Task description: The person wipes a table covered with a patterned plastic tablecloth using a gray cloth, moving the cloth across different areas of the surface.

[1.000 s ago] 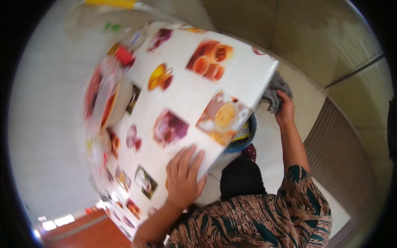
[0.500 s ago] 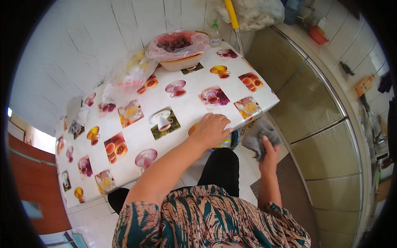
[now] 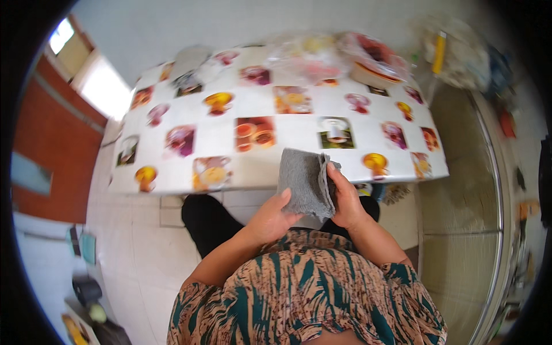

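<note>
Grey cloth (image 3: 305, 184), folded into layers, is held between both hands in front of the torso; from my remote view it overlaps the near edge of the table (image 3: 253, 167), and I cannot tell how high above that edge it lies. Across the table runs a white cover printed with cups and saucers. Along its far side I note, from left to right, a pale crumpled bundle (image 3: 192, 69), too blurred to identify, a clear plastic bag (image 3: 307, 60), and a tub (image 3: 371, 76) lined with pinkish plastic. Beyond the right end stand a yellow handle (image 3: 440, 53) and a whitish plastic bundle (image 3: 466, 57). Cabinets (image 3: 454, 132) bound the right side; a reddish-brown door (image 3: 63, 132) stands at the left. Black-trousered knees (image 3: 210, 221) sit at the table's near edge, one on either side of the hands.

Left hand (image 3: 273, 217): grasping the cloth's near left corner, thumb on the upper face, palm turned inward, other fingers mostly hidden beneath. Right hand (image 3: 348, 201): grasping the right edge, where the layers part; its thumb points up and away along the fold, and I cannot make out the fingers behind. Both forearms converge from the patterned sleeves, elbows bent.
</note>
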`<state>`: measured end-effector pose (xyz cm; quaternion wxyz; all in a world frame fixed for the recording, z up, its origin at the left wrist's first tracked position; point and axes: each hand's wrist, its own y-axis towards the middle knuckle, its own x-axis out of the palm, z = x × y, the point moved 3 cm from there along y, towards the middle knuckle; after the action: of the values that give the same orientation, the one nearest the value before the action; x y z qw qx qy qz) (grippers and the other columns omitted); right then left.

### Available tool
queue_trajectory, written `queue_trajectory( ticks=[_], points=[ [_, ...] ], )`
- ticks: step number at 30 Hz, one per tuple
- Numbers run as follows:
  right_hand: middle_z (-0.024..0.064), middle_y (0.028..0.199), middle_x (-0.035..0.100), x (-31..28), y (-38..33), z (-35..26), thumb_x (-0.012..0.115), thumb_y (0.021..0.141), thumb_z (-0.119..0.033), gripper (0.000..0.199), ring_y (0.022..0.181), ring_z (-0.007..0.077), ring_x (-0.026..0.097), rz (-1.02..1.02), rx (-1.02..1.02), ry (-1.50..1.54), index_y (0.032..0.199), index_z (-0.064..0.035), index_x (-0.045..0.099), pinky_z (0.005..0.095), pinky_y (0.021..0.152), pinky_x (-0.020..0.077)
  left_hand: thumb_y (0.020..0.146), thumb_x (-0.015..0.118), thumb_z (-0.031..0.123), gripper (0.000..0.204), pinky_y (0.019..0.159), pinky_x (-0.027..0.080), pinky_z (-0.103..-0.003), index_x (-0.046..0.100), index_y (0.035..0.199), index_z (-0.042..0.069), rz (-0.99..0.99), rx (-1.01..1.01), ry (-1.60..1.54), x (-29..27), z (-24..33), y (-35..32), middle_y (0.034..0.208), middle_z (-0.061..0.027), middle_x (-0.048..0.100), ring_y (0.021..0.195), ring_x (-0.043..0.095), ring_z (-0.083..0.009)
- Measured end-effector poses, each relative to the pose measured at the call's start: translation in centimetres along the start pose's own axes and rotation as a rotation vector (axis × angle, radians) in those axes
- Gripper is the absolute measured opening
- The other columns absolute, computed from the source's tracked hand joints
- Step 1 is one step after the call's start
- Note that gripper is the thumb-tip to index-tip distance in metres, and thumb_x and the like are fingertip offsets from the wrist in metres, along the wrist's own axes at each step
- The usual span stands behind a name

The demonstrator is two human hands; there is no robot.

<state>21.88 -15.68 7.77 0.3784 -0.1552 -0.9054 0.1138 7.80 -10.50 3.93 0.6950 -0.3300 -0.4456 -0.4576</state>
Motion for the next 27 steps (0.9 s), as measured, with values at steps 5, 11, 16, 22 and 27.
queue_trajectory(
  ticks=[5,11,16,22,27],
  points=[
    [0.0055,0.112,0.064,5.4,2.6,3.4,0.074,0.087,-0.014,0.048,0.100,0.0142,0.061,-0.192,-0.067,-0.664,0.128,-0.0031,0.053,0.0281,0.085,0.0505,0.103,0.051,0.031,0.043,0.096,0.048,-0.035,0.049,0.133,0.001,0.343,0.206,0.484,-1.4,3.9,-5.8,0.124,-0.0098,0.061,0.111,0.061,-0.0211],
    [0.0038,0.102,0.064,8.2,7.6,3.5,0.061,0.095,-0.010,0.022,0.089,0.0103,0.061,-0.191,-0.300,-1.026,0.117,-0.0063,0.056,0.0254,0.074,0.0483,0.102,0.050,0.025,0.038,0.102,0.045,-0.041,0.051,0.133,0.002,0.686,0.786,0.284,-4.5,9.6,-16.0,0.129,-0.0101,0.060,0.118,0.057,-0.0226],
    [0.0090,0.109,0.064,11.3,9.4,5.2,0.065,0.089,-0.008,0.025,0.097,0.0195,0.062,-0.290,-0.543,-1.435,0.113,-0.0044,0.059,0.0309,0.080,0.0505,0.099,0.054,0.019,0.035,0.098,0.046,-0.035,0.052,0.131,0.003,1.295,1.220,0.247,-11.4,14.2,-25.2,0.123,-0.0085,0.061,0.113,0.058,-0.0192],
    [0.0224,0.139,0.047,17.4,12.9,9.2,0.070,0.084,-0.028,0.054,0.125,0.0382,0.048,-0.585,-0.905,-1.854,0.129,-0.0024,0.054,0.0451,0.102,0.0388,0.097,0.051,0.015,0.034,0.088,0.052,-0.036,0.050,0.129,0.001,1.448,1.143,0.134,-25.7,16.7,-27.8,0.118,-0.0096,0.061,0.104,0.061,-0.0210],
    [0.0229,0.149,0.036,18.6,16.0,11.7,0.065,0.086,-0.043,0.070,0.138,0.0367,0.036,-0.836,-0.831,-2.038,0.139,-0.0025,0.045,0.0466,0.107,0.0299,0.094,0.052,0.014,0.039,0.094,0.049,-0.038,0.046,0.132,0.005,1.264,1.196,-0.055,-26.4,22.2,-22.9,0.125,-0.0093,0.056,0.113,0.056,-0.0226]
  ],
)
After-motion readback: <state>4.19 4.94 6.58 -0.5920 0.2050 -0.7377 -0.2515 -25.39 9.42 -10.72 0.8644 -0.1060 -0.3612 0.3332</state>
